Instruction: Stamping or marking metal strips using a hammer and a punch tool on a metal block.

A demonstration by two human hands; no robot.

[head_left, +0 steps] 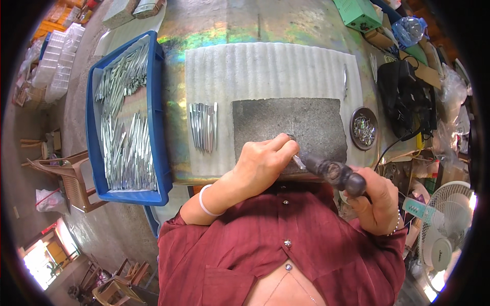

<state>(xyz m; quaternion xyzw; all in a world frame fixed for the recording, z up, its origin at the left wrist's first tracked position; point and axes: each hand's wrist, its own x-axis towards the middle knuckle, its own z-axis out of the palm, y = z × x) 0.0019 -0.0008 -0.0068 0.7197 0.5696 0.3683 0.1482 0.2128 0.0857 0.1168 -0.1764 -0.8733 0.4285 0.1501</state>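
My left hand (268, 157) is closed over the near part of a dark rectangular block (286, 117). Its fingers pinch a slim silver metal piece (299, 162), whose end shows below them; the rest is hidden. My right hand (376, 200) grips a dark ball-peen hammer (334, 172) just right of the left hand. The hammer's rounded end points toward me and its other end toward the left fingers. I cannot tell whether it touches the metal piece. Similar slim metal pieces (203, 127) lie in a row on the white foam sheet (270, 71), left of the block.
A blue tray (166, 127) full of silver metal pieces stands at the left. Right of the block is a round bowl (352, 136) of small metal bits. One thin metal piece (345, 81) lies behind it. A black bag (403, 97) and a fan (441, 239) are farther right.
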